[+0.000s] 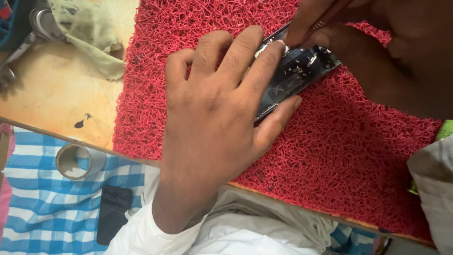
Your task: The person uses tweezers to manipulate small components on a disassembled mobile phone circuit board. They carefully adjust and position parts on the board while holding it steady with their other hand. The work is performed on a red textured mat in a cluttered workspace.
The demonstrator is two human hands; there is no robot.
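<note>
My left hand (212,118) lies flat over an opened phone (295,75) on a red mesh mat (339,156), fingers spread and pressing it down. The phone's dark insides with small metal parts show past my fingertips. My right hand (373,52) comes in from the top right and pinches a thin metal tool (317,29) whose tip meets the phone's upper edge. Most of the phone is hidden under my left hand.
A dirty cloth (89,33) and metal tools (28,35) lie on the wooden table (52,94) at the upper left. A tape roll (75,161) and a black phone (113,212) rest on blue checked fabric (47,212) below the table edge.
</note>
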